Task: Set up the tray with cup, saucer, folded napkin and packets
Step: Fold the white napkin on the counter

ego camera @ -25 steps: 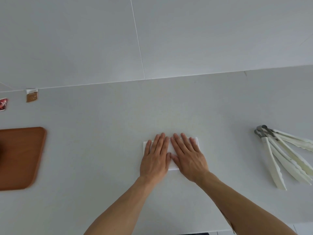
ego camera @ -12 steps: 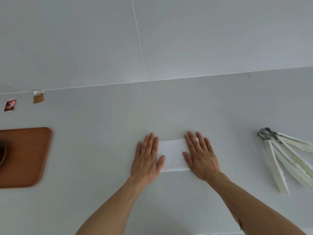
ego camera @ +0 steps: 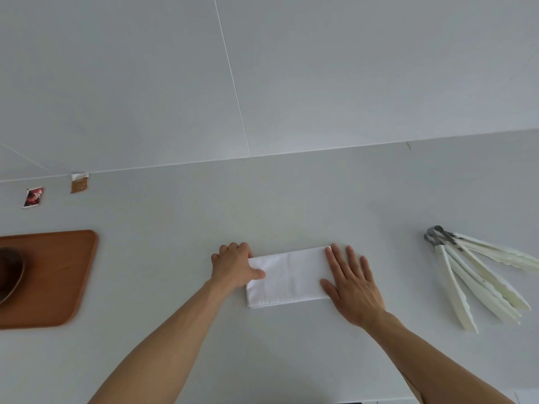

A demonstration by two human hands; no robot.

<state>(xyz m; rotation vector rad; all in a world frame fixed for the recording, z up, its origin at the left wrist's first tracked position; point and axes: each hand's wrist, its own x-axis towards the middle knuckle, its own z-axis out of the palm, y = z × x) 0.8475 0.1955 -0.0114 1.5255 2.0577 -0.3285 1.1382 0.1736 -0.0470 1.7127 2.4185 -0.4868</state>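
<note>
Napkin (ego camera: 287, 277), white and folded to a long strip, lay flat on the grey counter (ego camera: 291, 199) between both hands. Left hand (ego camera: 233, 265) curled at its left end, thumb pressed on top, fingertips hidden. Right hand (ego camera: 351, 282) spread flat over its right end. Wooden tray (ego camera: 67, 275) and dark cup (ego camera: 8, 274) cut off at left; two packets (ego camera: 55, 191) beyond; white tongs (ego camera: 478, 275) well right
</note>
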